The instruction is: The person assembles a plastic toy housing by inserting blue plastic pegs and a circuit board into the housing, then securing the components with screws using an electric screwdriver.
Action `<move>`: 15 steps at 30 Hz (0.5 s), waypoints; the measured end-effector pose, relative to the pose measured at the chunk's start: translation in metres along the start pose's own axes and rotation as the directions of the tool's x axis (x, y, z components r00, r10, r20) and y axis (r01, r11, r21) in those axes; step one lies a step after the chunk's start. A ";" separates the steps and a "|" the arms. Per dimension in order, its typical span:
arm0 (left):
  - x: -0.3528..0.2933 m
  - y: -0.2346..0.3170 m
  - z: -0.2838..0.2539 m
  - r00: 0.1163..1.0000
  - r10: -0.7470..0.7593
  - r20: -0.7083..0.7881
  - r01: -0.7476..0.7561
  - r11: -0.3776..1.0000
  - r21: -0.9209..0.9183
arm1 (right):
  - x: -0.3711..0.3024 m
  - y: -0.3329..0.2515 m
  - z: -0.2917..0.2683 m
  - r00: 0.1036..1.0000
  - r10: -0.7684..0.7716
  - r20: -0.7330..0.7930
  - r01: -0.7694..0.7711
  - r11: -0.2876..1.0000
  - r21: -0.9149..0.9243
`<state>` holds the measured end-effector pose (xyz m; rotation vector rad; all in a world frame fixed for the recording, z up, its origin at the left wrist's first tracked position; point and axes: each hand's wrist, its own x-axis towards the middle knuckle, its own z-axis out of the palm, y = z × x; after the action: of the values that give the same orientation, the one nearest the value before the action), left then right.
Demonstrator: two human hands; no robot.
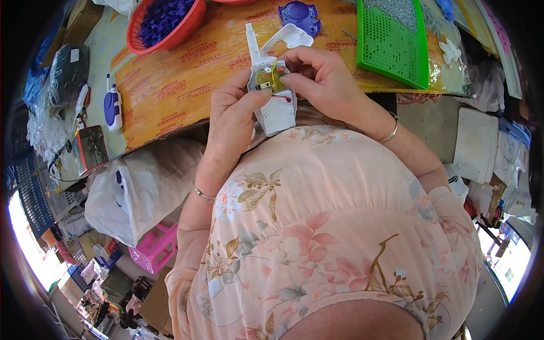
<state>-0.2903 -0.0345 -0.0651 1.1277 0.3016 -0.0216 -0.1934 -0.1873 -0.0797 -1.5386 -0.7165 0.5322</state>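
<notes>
A white plastic housing (277,117) is held at the table's near edge, its inside facing up. In it sits a small circuit board (264,78) with a yellow wire; a short red wire (281,97) lies below. My left hand (229,110) grips the housing's left side, thumb on the edge by the board. My right hand (331,79) is closed at the upper right edge, thumb and bent forefinger beside the yellow wire; its fingertips are partly hidden. Just beyond the housing is a curved white plastic piece (290,35); whether it is attached I cannot tell.
A red basket (180,35) of purple parts stands at the far left, and a purple shell (299,17) lies beyond my hands. At right is a green perforated tray (391,56) with small metal pieces. A white-and-purple device (113,107) lies left, above a pink stool (153,249).
</notes>
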 end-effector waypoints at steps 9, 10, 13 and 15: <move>0.003 0.001 -0.006 0.999 -0.050 0.013 0.051 0.994 -0.099 | 0.000 -0.008 -0.002 0.987 0.158 0.036 -0.162 0.951 0.264; 0.003 0.001 -0.007 0.999 -0.051 0.014 0.052 0.994 -0.099 | 0.000 -0.007 -0.002 0.993 0.114 0.020 -0.115 0.970 0.214; 0.004 0.000 -0.007 0.999 -0.017 0.039 0.020 0.998 -0.062 | 0.000 0.012 0.000 0.993 -0.108 -0.043 0.109 0.994 0.016; 0.004 -0.001 -0.006 0.999 -0.009 0.037 0.011 0.998 -0.063 | -0.001 0.011 0.003 0.993 -0.089 -0.071 0.090 0.996 0.006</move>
<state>-0.2882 -0.0295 -0.0694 1.0622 0.2739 -0.0414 -0.1947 -0.1866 -0.0912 -1.5018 -0.7240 0.4117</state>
